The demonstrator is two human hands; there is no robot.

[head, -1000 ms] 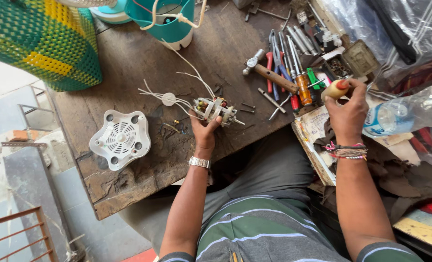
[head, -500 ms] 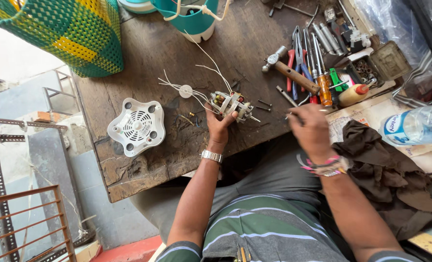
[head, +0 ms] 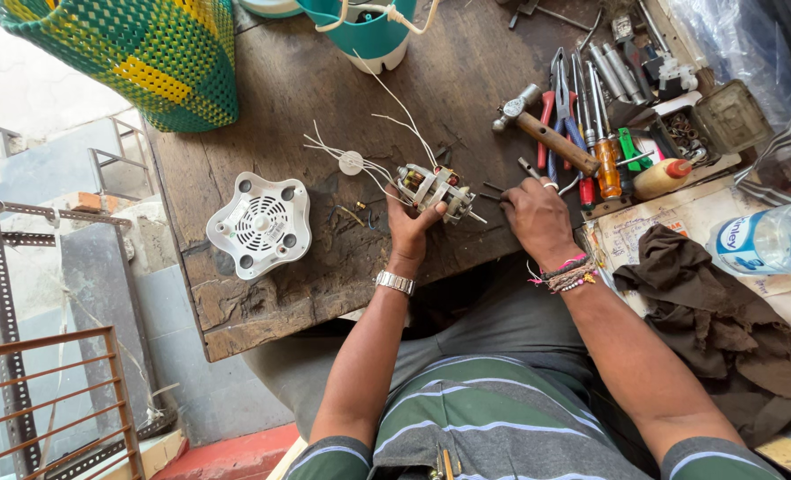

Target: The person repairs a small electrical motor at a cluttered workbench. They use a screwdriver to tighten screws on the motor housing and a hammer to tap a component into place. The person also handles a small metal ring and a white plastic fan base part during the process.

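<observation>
Left hand: the left hand [head: 410,233] is closed around the near end of a small electric motor [head: 431,188], holding it steady on the counter [head: 262,84].
Right hand: the right hand [head: 538,218] lies knuckles-up on the counter just right of the motor, fingers curled down onto the wood; whether it pinches a small part I cannot tell.
Motor: bare of any housing, shaft pointing toward the right hand, thin white wires [head: 360,164] running off from it to the left and away from both hands.
Progress: judging by this, the motor is already out of its casing and the work on it is midway; nothing looks refitted yet.
Left of the left hand: a white vented cover [head: 259,224] lies apart on the wood.
Beyond the right hand: a hammer [head: 542,132], pliers [head: 557,98] and an orange-handled screwdriver [head: 605,160] lie side by side.
Right of the right hand: a dark rag [head: 680,284] and a plastic bottle [head: 764,240].
Far edge: a teal appliance base [head: 370,36] and a green and yellow woven basket [head: 142,53].
</observation>
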